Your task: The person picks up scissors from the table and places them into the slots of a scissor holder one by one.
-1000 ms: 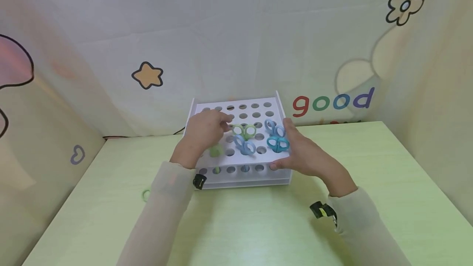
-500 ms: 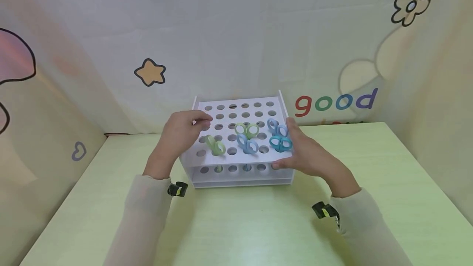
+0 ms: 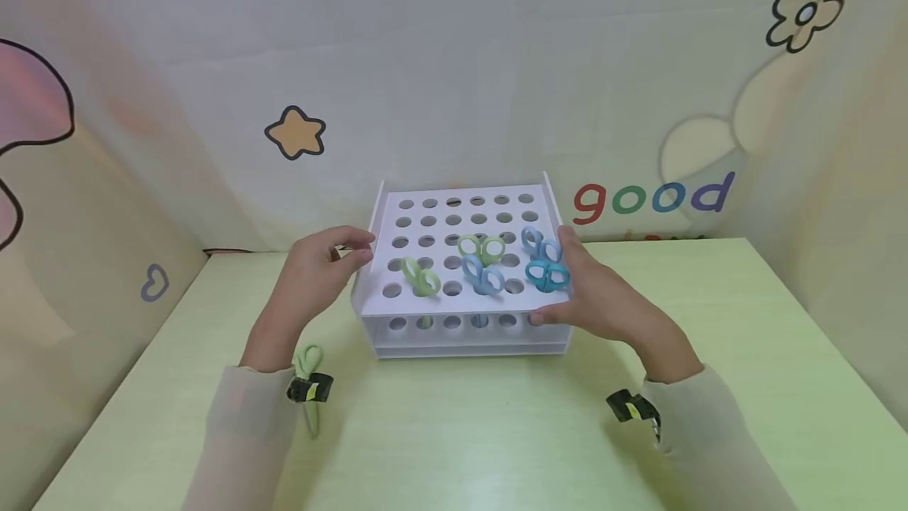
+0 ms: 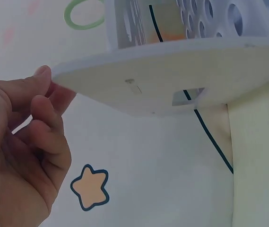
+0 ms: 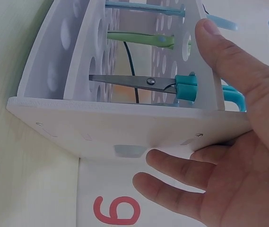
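Note:
A white rack (image 3: 392,304) with rows of round holes stands on the table. Several scissors hang in it handles up: light green scissors (image 3: 422,277), another green pair (image 3: 481,249), light blue scissors (image 3: 483,275), a second light blue pair (image 3: 541,245), and teal scissors (image 3: 547,275). My left hand (image 3: 312,270) has thumb and fingertip at the edge of the rack's left side panel (image 4: 139,75), pinching its corner. My right hand (image 3: 603,294) grips the right side, thumb over the top shelf and fingers along the outer panel. Teal-handled metal blades (image 5: 129,81) run through both shelves in the right wrist view.
Loose green scissors (image 3: 309,361) lie on the table (image 3: 454,432) beside my left wrist, partly covered by a black wrist strap (image 3: 310,387). A printed cloth backdrop (image 3: 454,85) rises behind the rack, with a thin black cable near its base.
My left hand has moved left from over the holes to the rack's left side, uncovering the front light green scissors. The right hand keeps its hold.

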Tool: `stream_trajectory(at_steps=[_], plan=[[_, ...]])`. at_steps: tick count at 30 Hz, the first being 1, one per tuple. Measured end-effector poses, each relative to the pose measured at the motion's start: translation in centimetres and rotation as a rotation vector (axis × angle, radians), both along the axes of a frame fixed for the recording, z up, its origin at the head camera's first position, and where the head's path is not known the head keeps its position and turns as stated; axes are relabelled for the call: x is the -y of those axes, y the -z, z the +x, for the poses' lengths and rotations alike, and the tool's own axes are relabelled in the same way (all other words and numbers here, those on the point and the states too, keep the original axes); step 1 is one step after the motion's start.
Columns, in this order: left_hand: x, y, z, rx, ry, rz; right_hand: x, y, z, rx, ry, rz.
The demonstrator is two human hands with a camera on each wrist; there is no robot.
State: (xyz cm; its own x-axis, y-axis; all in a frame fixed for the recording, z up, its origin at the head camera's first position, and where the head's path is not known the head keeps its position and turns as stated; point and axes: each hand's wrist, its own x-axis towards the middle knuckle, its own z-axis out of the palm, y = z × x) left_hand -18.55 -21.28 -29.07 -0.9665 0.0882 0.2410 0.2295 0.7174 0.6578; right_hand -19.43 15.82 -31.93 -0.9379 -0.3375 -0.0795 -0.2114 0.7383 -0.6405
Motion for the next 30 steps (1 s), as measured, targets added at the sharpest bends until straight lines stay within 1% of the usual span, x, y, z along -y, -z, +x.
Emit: stream_trajectory(at_steps=[3,5,11,15,17,18,21,24,25,27,30], plan=[[0.6,0.3,0.4,0.031,-0.005,0.031,-0.2,0.0,0.1,0.000,0.000,-0.002],[1.0,0.6,0.9,0.055,0.005,0.059,-0.3,0.0,0.1,0.000,-0.001,-0.007],[2.6,1.7,3.0,0.106,0.050,0.126,-0.2,0.0,-0.1,-0.002,-0.012,-0.022],[4.0,2.6,4.2,0.127,0.048,0.123,-0.1,0.1,-0.1,0.004,-0.011,-0.020],[5.1,3.3,4.7,0.143,0.040,0.129,0.0,0.2,-0.1,0.009,-0.010,-0.026],[5.7,3.8,5.0,0.154,0.036,0.146,0.0,0.2,-0.1,0.012,-0.010,-0.028],[7.8,5.5,5.4,0.192,0.029,0.246,0.1,0.3,-0.1,0.016,-0.012,-0.039],[9.8,7.2,5.4,0.216,0.032,0.367,-0.1,0.3,0.0,0.015,-0.006,-0.045],[10.3,7.6,5.3,0.226,0.032,0.393,-0.1,0.3,0.0,0.015,-0.004,-0.046],[11.2,8.4,5.2,0.252,0.027,0.423,-0.2,0.3,-0.1,0.015,-0.003,-0.046],[12.1,9.2,5.3,0.314,-0.003,0.419,-0.2,0.2,-0.1,0.016,-0.008,-0.036]])
